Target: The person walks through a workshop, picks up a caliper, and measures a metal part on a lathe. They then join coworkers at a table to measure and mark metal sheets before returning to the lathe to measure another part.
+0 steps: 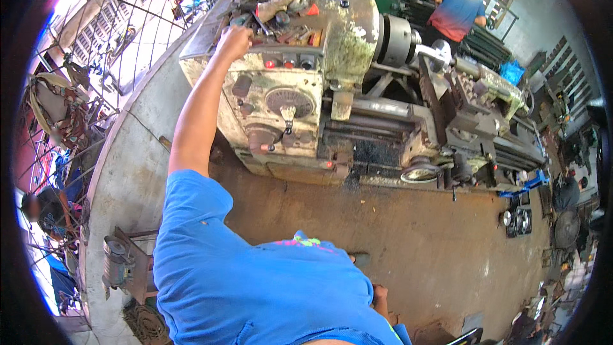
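Observation:
My left arm stretches forward to the top of a large, worn lathe (357, 38). My left hand (235, 42) is at the near left edge of the tool tray (271, 45) on the headstock, its fingers curled inward. What they hold, if anything, is too small to make out. Around the hand lie several dark metal tools, a crumpled tan cloth or glove (274, 7) and a small red piece (313, 9). Low beside my blue shirt hangs my right arm, with only a little of my right hand (382, 299) showing; its fingers are hidden.
The headstock front carries levers, a round dial plate (288, 103) and red buttons. The chuck (397, 39) and carriage handwheel (421, 172) stick out to the right. A bench grinder (118, 260) stands at lower left. Another person (456, 9) stands at the back, near a green machine.

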Available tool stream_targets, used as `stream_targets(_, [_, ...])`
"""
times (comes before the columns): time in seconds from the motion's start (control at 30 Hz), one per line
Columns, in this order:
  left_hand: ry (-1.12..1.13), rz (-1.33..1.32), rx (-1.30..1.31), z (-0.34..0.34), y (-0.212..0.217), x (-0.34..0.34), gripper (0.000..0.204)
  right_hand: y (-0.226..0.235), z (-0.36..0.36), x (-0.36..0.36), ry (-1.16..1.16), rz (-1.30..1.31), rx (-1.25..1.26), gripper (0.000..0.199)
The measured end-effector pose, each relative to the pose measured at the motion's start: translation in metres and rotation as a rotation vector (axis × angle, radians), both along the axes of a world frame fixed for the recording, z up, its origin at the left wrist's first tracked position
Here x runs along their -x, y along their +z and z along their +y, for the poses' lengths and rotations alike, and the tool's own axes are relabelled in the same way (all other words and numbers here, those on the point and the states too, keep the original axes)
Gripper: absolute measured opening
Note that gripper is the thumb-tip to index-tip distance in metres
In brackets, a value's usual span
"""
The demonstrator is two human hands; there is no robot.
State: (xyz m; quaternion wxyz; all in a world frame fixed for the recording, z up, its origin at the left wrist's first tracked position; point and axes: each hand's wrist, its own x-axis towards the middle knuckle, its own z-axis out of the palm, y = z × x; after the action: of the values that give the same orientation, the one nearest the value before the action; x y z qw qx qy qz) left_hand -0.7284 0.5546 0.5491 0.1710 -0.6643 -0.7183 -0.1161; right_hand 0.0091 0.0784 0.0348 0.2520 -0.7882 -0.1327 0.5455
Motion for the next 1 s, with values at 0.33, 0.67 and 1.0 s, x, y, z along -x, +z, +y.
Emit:
stream_targets(0.33, [0.160,-0.326,-0.104,0.045,0.022,-0.124,0.029,-0.010,-0.052,0.014,0.032,-0.109,0.024,0.013])
stream_targets(0.67, [0.228,-0.165,-0.133,0.070,-0.003,-0.118,0.035,-0.007,-0.046,0.014,-0.147,-0.150,-0.003,0.013])
stream_targets(1.0, [0.179,0.002,-0.499,0.054,-0.033,-0.119,0.041,-0.008,-0.120,0.015,0.321,-0.365,0.248,0.044])
